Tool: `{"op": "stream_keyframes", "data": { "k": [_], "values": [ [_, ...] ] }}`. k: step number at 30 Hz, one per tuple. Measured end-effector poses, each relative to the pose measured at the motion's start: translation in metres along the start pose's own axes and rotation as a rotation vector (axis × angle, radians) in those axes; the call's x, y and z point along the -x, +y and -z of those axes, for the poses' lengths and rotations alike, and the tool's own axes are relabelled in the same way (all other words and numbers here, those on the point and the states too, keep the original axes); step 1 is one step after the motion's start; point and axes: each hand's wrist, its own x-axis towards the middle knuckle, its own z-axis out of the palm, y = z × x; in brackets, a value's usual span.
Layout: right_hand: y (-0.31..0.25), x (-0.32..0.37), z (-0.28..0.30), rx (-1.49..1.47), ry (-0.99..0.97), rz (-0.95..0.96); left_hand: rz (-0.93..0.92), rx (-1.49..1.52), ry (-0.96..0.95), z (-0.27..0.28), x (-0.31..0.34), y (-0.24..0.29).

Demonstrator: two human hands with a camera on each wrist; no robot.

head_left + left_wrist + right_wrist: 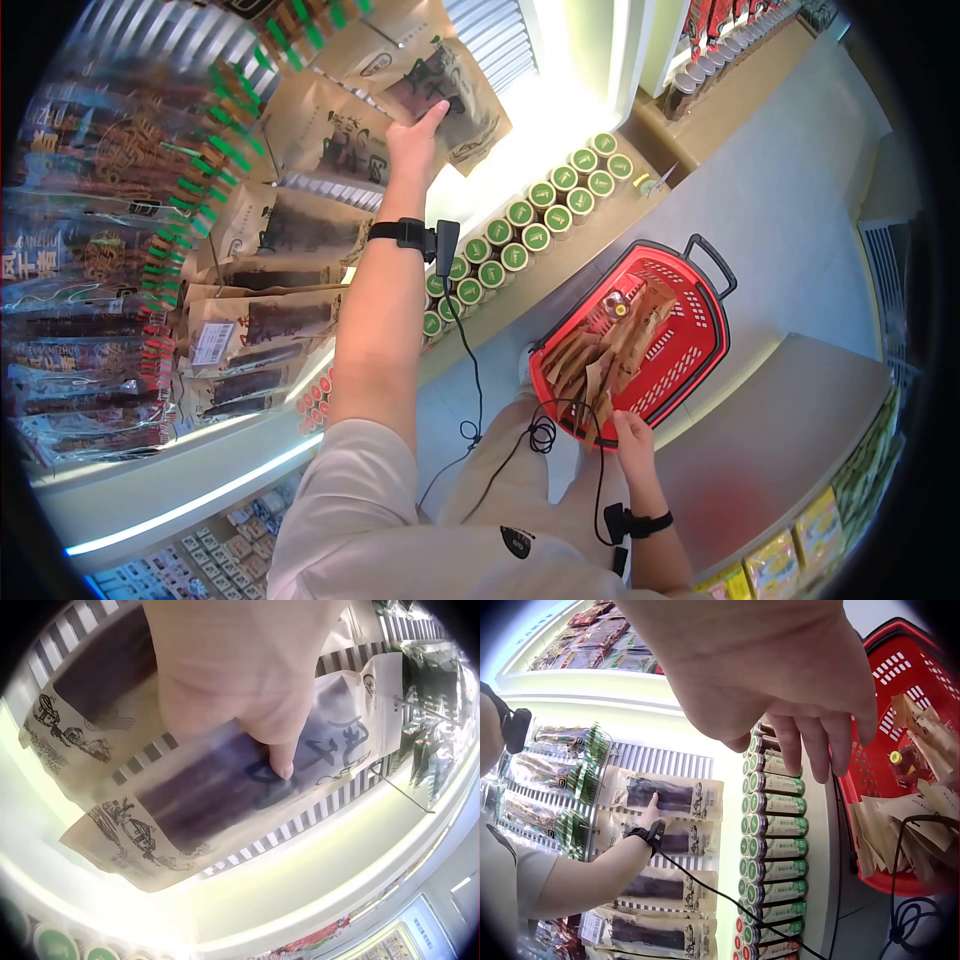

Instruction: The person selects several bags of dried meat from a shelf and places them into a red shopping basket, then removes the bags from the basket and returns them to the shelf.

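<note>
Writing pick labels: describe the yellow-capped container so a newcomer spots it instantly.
Find the red basket by the person's right hand. Inside, among brown packets, is a small container. Its bright yellow cap sets it apart from the packets beside it.

A fierce white glow from the shelf (575, 85) washes out detail in the head view, while a light strip (195, 493) shines below; the floor (790, 200) is dimmer. Dark corners and fisheye bending mark all three views. The left wrist view looks hazy, bleached at lower left; the right hand (795, 682) appears shaded.
</note>
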Motion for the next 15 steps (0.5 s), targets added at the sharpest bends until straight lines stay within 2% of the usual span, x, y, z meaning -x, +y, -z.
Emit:
{"op": "stream_keyframes", "data": {
  "k": [3, 5, 9, 11, 13, 14, 15],
  "values": [
    [0.025, -0.007, 0.008, 0.024, 0.005, -0.049, 0.039, -0.040, 0.057, 0.000, 0.004, -0.004],
    [0.034, -0.007, 0.013, 0.082, 0.027, -0.184, 0.008, -0.028, 0.079, 0.003, 0.009, -0.016],
    [0.056, -0.008, 0.022, 0.144, 0.052, -0.186, -0.002, -0.186, 0.128, 0.005, 0.038, -0.034],
    [0.072, -0.009, 0.027, 0.138, 0.072, -0.050, 0.050, -0.107, 0.085, 0.007, 0.061, -0.045],
    [0.074, -0.011, 0.033, 0.203, 0.056, -0.107, 0.239, -0.275, 0.227, 0.008, 0.090, -0.056],
    [0.074, -0.011, 0.035, 0.268, 0.040, -0.163, 0.241, -0.279, 0.224, 0.012, 0.106, -0.053],
    [0.078, -0.013, 0.036, 0.264, 0.040, -0.170, 0.344, -0.301, 0.121, 0.016, 0.123, -0.050]
  ]
}}
